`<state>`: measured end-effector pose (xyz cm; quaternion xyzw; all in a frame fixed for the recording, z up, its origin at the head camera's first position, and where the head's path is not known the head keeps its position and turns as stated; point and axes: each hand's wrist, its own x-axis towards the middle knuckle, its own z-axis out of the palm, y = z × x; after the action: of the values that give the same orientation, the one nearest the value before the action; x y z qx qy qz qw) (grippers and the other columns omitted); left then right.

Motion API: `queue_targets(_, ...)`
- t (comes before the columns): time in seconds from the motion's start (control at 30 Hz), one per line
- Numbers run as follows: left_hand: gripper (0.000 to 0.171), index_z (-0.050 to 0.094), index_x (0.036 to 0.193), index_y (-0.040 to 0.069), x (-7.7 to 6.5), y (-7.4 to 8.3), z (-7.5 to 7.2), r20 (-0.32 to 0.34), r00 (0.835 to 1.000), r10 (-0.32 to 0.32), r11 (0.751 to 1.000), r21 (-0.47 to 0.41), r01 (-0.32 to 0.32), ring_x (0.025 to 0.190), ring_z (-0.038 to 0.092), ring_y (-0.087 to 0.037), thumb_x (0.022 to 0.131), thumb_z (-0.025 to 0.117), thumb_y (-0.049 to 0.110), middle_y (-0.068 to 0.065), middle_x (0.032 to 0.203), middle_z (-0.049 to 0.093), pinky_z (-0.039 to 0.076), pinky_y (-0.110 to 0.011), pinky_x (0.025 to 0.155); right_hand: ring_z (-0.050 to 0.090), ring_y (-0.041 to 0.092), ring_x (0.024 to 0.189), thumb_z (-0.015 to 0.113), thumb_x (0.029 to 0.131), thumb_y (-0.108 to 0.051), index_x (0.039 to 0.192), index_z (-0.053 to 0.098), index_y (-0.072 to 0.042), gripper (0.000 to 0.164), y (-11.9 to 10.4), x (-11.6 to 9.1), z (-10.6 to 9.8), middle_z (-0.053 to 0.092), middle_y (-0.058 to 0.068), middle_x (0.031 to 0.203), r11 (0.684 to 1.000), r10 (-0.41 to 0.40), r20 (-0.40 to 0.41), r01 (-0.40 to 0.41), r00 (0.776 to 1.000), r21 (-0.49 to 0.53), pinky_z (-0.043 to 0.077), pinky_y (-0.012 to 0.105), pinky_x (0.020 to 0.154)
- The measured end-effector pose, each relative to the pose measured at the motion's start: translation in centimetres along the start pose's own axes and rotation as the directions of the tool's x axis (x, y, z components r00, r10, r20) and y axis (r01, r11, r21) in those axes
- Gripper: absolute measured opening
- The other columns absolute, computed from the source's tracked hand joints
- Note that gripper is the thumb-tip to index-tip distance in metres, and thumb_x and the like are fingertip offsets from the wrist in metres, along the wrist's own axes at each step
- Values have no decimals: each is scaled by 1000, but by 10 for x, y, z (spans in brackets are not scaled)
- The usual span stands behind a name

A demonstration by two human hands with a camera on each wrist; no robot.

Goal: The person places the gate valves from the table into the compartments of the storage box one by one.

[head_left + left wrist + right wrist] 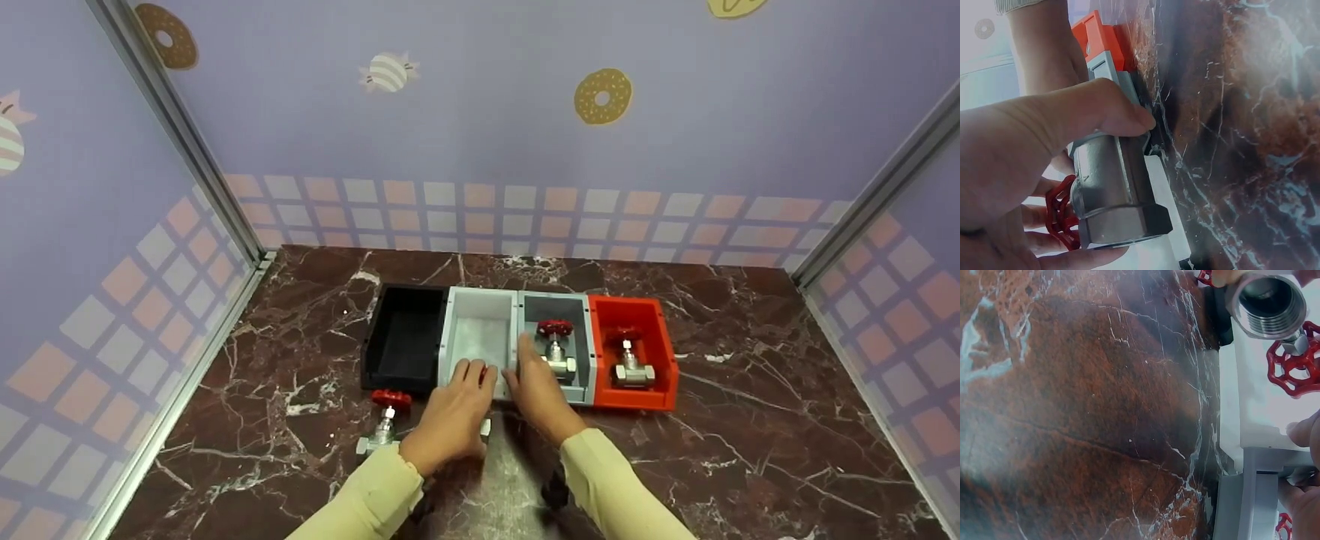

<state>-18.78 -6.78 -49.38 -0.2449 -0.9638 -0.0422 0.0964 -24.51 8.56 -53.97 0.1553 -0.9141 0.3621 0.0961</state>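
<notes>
My left hand (pixel 454 420) grips a metal valve (pixel 1114 188) with a red handwheel (pixel 1061 216), thumb along its body. The valve is at the front of the white bin (pixel 480 311); the hand hides most of it in the head view. My right hand (pixel 540 390) straddles the wall between the white bin and the grey bin (pixel 555 304), thumb on the white side and fingers on the grey side, pinching it. Beside those fingers a second valve (pixel 556 352) stands in the grey bin.
A red bin (pixel 667 352) at the right end of the row holds another valve (pixel 632 367). At the left end is a black bin (pixel 409 337). One more valve (pixel 384 431) stands on the marble-patterned tabletop (pixel 285 420), left of my left hand. Patterned walls enclose the table.
</notes>
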Motion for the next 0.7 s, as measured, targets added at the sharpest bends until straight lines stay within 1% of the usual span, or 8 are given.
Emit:
queue_targets(0.17, 102, 48, 126, 6, 5, -1, -2, 7, 1000, -2, 1000, 7, 2, 104, 45, -24, 39, 93, 32, -10, 117, 48, 52, -32, 55, 48, 41, 129, 63, 90, -8, 142, 33, 14, 64, 0, -1, 0, 46, 34, 139, 1000, -6, 0, 6, 1000, -17, 40, 49, 107)
queue_targets(0.27, 102, 48, 126, 6, 7, -1, -2, 11, 1000, -2, 1000, 8, 2, 103, 45, -24, 39, 94, 34, -10, 117, 48, 52, -32, 55, 48, 42, 129, 63, 91, -8, 142, 32, 15, 64, 0, -2, -1, 45, 34, 140, 1000, -11, 8, 11, 1000, -24, 39, 49, 107)
queue_targets(0.4, 101, 48, 125, 6, 11, -2, -3, 14, 1000, -2, 1000, 12, 1, 104, 46, -25, 40, 94, 35, -10, 117, 48, 53, -32, 57, 45, 43, 131, 63, 90, -7, 142, 32, 16, 64, 1, -1, 0, 43, 35, 141, 1000, -25, 6, 25, 1000, -14, 37, 51, 108)
queue_targets(0.53, 99, 47, 125, 6, 15, -3, -4, 31, 999, -9, 1000, 19, 8, 104, 46, -25, 42, 94, 35, -10, 117, 48, 53, -32, 58, 45, 43, 131, 63, 91, -8, 143, 31, 15, 65, 1, -1, 0, 43, 35, 141, 1000, -23, 13, 23, 1000, -16, 37, 50, 109)
queue_targets(0.7, 101, 47, 125, 5, 20, -4, -5, 40, 999, -16, 1000, 19, 16, 104, 46, -26, 40, 94, 33, -11, 117, 48, 53, -33, 58, 45, 43, 131, 63, 91, -8, 143, 30, 15, 65, 1, -1, 0, 42, 35, 141, 1000, -27, 8, 27, 1000, -16, 37, 49, 109)
